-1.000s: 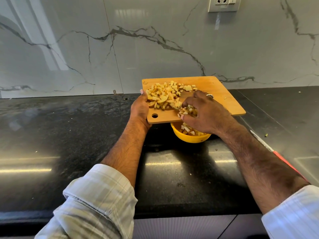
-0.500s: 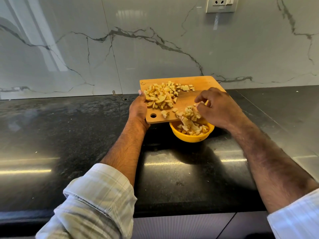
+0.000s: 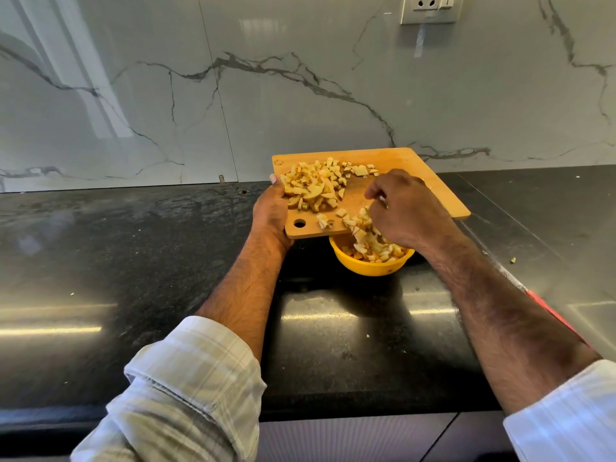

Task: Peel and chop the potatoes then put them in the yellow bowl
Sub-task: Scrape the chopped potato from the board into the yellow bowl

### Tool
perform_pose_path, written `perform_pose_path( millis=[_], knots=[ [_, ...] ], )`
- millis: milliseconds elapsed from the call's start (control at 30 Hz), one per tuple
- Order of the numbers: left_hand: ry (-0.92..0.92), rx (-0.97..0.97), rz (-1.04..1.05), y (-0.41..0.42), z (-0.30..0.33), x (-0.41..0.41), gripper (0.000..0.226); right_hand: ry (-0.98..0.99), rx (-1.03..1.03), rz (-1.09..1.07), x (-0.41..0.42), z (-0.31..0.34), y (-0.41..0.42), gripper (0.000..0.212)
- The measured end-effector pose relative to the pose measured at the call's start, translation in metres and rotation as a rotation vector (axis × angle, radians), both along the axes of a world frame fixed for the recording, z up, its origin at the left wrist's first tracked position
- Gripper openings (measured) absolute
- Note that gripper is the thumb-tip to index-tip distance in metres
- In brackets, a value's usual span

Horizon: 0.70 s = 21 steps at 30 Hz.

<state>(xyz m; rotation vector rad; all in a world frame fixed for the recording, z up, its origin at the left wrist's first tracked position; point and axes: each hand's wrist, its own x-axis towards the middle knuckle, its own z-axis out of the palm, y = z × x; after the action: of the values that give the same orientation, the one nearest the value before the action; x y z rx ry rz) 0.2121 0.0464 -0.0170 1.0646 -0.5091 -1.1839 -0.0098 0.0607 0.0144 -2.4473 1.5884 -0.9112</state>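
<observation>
My left hand [image 3: 271, 211] grips the left edge of a wooden cutting board [image 3: 400, 161], held tilted above the counter. A heap of chopped potato pieces [image 3: 316, 186] lies on the board's left part. My right hand [image 3: 405, 208] rests on the board with curled fingers, sweeping loose pieces over the near edge. Below that edge stands the yellow bowl [image 3: 370, 266], holding chopped potato [image 3: 376, 250]. The board covers the bowl's far rim.
The black stone counter [image 3: 166, 261] runs along a marble-look wall with a socket [image 3: 430, 8] at the top right. A red-handled tool [image 3: 550, 311] lies on the counter, partly hidden by my right forearm. A small scrap [image 3: 513, 260] sits at the right.
My right hand has dragged a batch of potato pieces from the board's middle down over the near edge into the bowl, which now holds more. The left hand kept its hold on the board.
</observation>
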Motion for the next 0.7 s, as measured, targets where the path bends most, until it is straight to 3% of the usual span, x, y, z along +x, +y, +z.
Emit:
perform_pose_path(
  millis=[300,700],
  knots=[
    [-0.014,0.021,-0.014,0.003,0.004,-0.002,0.048,0.057,-0.192,0.237,0.048,-0.019,0.019,0.027],
    [-0.007,-0.002,-0.003,0.002,0.001,0.000,0.045,0.099,-0.107,0.153,0.011,-0.015,0.006,0.012]
  ],
)
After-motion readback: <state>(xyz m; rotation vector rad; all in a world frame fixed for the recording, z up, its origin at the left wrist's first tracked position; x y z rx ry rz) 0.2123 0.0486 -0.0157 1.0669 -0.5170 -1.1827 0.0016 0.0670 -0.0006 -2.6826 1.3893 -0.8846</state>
